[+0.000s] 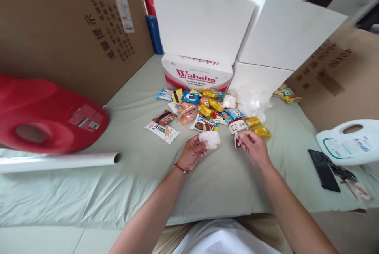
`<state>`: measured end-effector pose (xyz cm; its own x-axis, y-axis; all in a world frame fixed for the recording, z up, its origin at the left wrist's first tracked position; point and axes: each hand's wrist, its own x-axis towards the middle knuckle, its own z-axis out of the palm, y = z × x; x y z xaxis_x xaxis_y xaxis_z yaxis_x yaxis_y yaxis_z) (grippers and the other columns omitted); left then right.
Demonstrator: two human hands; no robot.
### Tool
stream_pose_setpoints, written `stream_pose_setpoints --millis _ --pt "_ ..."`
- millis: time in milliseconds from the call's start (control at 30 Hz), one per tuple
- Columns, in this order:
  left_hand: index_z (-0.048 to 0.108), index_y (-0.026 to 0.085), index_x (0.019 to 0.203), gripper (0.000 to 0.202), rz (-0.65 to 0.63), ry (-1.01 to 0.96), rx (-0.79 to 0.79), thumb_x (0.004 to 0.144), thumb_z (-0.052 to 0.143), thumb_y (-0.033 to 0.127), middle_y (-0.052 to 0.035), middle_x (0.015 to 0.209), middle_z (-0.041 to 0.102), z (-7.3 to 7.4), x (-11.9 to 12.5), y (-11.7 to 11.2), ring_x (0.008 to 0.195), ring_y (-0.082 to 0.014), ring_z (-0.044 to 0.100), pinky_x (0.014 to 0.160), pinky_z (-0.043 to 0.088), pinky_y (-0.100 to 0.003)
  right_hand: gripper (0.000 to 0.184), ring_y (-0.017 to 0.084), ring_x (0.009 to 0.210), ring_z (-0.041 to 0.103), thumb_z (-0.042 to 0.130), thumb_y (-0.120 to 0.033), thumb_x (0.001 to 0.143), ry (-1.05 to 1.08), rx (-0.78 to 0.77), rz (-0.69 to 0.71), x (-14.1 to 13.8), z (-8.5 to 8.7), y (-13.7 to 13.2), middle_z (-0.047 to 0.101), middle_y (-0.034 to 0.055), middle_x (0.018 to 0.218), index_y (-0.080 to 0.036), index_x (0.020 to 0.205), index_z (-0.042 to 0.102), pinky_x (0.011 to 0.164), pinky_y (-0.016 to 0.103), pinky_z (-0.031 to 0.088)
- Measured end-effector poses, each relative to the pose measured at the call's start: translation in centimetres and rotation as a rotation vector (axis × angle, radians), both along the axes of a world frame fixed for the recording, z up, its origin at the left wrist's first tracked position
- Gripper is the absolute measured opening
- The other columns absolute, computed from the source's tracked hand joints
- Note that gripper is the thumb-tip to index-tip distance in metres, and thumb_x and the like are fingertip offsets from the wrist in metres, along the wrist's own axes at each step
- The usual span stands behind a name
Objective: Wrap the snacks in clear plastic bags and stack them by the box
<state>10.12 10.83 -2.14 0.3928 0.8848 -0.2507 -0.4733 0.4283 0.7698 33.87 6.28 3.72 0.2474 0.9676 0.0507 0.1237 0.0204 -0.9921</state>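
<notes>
My left hand (192, 154), with a red cord bracelet at the wrist, is closed on a crumpled, whitish translucent plastic bag (211, 139). My right hand (255, 146) is a little way to the right, thumb and fingers pinched together. What they hold, if anything, is too small to make out. Just by those fingertips lies a dark red and white packet (237, 142), partly covered by the hand. Beyond both hands spreads a pile of wrapped snacks (204, 109) in yellow, blue and brown wrappers. A white snack packet (162, 132) lies at the pile's left side.
Behind the pile stand a Wahaba-lettered water carton (197, 73) and clear plastic bags (251, 102). A red jug (59, 116) and white tube (59, 162) lie left. Right are a white bottle (352, 143) and phone (323, 170). Cardboard (68, 21) walls the left side.
</notes>
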Motion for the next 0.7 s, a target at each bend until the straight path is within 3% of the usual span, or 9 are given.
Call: stream_pose_setpoints --millis 100,200,300,400,533,600,700 --pt "0.067 0.014 0.084 0.051 0.003 0.047 0.02 0.058 0.096 0.046 0.004 0.065 0.059 0.0 0.3 0.0 0.049 -0.004 0.042 0.042 0.025 -0.019 0.017 0.014 0.07 0.057 0.073 -0.038 0.09 -0.241 0.148 0.125 -1.6 -1.6 -2.5 0.066 0.0042 0.097 -0.026 0.102 0.076 0.061 0.027 0.052" --pt "0.067 0.013 0.08 0.053 -0.042 0.083 0.037 0.057 0.095 0.052 0.004 0.064 0.056 0.3 0.6 -0.2 0.051 -0.004 0.038 0.042 0.021 -0.019 0.039 0.02 0.095 0.062 0.072 -0.033 0.091 -0.485 0.259 0.313 -2.7 -2.2 -2.2 0.055 0.0095 0.136 -0.033 0.13 0.067 0.076 0.035 0.059" --pt "0.068 0.012 0.08 0.054 -0.038 0.069 0.0 0.056 0.095 0.053 0.0049 0.064 0.053 0.4 0.6 -0.2 0.051 -0.0033 0.034 0.042 0.019 -0.019 0.049 0.026 0.115 0.059 0.069 -0.029 0.094 -0.757 0.345 0.426 -3.3 -2.5 -1.3 0.047 0.0116 0.147 -0.033 0.141 0.058 0.093 0.044 0.057" --pt "0.065 0.013 0.078 0.054 -0.038 0.021 -0.046 0.056 0.096 0.051 0.0067 0.061 0.048 0.3 0.4 0.1 0.049 -0.0022 0.03 0.041 0.017 -0.018 0.037 0.024 0.105 0.06 0.065 -0.026 0.096 -0.903 0.435 0.389 -3.5 -2.9 -0.8 0.053 0.0118 0.141 -0.03 0.133 0.062 0.09 0.043 0.055" --pt "0.06 0.016 0.084 0.059 -0.052 -0.011 -0.046 0.062 0.091 0.061 0.0069 0.061 0.048 0.2 0.3 0.2 0.047 -0.0021 0.031 0.04 0.017 -0.017 0.016 0.021 0.088 0.059 0.059 -0.018 0.099 -0.911 0.513 0.309 -3.9 -3.0 -0.7 0.07 0.0063 0.107 -0.027 0.109 0.069 0.078 0.037 0.052" --pt "0.059 0.019 0.099 0.065 -0.047 -0.002 -0.022 0.062 0.089 0.064 0.0031 0.075 0.058 0.3 0.3 0.0 0.05 -0.0045 0.042 0.039 0.019 -0.017 0.012 0.021 0.086 0.06 0.058 -0.018 0.099 -0.862 0.477 0.233 -4.4 -2.7 -0.7 0.071 0.0049 0.094 -0.025 0.104 0.068 0.077 0.036 0.05" --pt "0.057 0.023 0.115 0.078 -0.077 0.095 0.037 0.054 0.096 0.054 -0.0014 0.098 0.064 0.4 0.6 -0.3 0.063 -0.0078 0.053 0.039 0.025 -0.016 0.01 0.021 0.082 0.06 0.057 -0.022 0.099 -0.819 0.407 0.156 -5.2 -2.3 -0.8 0.07 0.0047 0.088 -0.023 0.096 0.066 0.075 0.036 0.049"
